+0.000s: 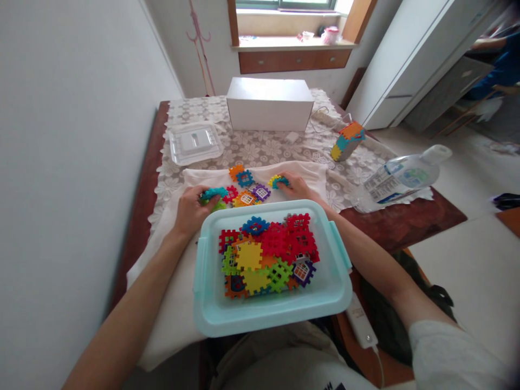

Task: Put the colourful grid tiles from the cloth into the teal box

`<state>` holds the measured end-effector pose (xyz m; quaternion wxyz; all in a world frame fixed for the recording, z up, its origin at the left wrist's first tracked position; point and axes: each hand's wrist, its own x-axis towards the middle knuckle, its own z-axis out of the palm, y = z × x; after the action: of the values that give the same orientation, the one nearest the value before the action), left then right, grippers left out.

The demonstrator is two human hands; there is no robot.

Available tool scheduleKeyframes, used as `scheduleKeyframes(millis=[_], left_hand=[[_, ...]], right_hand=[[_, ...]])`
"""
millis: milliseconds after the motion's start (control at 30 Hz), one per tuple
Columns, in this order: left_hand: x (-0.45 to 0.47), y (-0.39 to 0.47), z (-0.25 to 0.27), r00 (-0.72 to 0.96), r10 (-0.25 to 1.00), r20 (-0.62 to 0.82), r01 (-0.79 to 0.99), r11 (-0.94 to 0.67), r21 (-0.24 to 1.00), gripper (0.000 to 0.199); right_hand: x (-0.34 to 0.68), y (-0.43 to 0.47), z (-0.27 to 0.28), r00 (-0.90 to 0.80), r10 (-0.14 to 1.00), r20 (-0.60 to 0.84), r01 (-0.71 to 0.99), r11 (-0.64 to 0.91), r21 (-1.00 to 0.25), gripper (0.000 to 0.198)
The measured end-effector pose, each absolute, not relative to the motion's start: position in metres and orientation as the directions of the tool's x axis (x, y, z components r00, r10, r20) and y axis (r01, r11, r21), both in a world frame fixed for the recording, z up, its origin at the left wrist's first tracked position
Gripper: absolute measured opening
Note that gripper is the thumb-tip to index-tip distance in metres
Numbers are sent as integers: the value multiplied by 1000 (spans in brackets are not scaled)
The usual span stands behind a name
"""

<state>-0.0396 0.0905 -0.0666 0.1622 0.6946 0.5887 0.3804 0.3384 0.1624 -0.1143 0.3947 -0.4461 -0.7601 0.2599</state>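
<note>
On the left of the white cloth, my left hand (192,208) is closed around teal interlocking building tiles (214,193), with a green piece just below them. My right hand (296,187) pinches a teal and yellow pair of building tiles (278,182). Between the hands lie loose tiles: a blue one (245,178), a red one (231,194), an orange one with a window pattern (245,199) and a purple one (260,192). Nearer to me, a light teal plastic bin (205,314) holds a heap of red, yellow, green, orange and purple tiles.
A white box (270,105) stands at the back of the table, with a clear plastic lid (195,143) to its left. On the right are a block built of tiles (347,142) and a large clear bottle (400,179). A power strip (361,322) lies beside the bin.
</note>
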Motion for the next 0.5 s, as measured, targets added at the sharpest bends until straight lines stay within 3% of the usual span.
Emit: scheduleKeyframes(millis=[133,300,500], left_hand=[[-41,91,-68,60,913,403,710,-323,626,15],[-40,92,-67,101,873,478,684,-410,603,16],[-37,91,-65,76,860,505,678,-416,606,22]], right_hand=[[341,161,-114,-262,892,368,501,452,-738,12],[342,159,-109,-263,857,443,413,515,-751,21],[341,160,-108,-208,851,482,389,524,-757,28]])
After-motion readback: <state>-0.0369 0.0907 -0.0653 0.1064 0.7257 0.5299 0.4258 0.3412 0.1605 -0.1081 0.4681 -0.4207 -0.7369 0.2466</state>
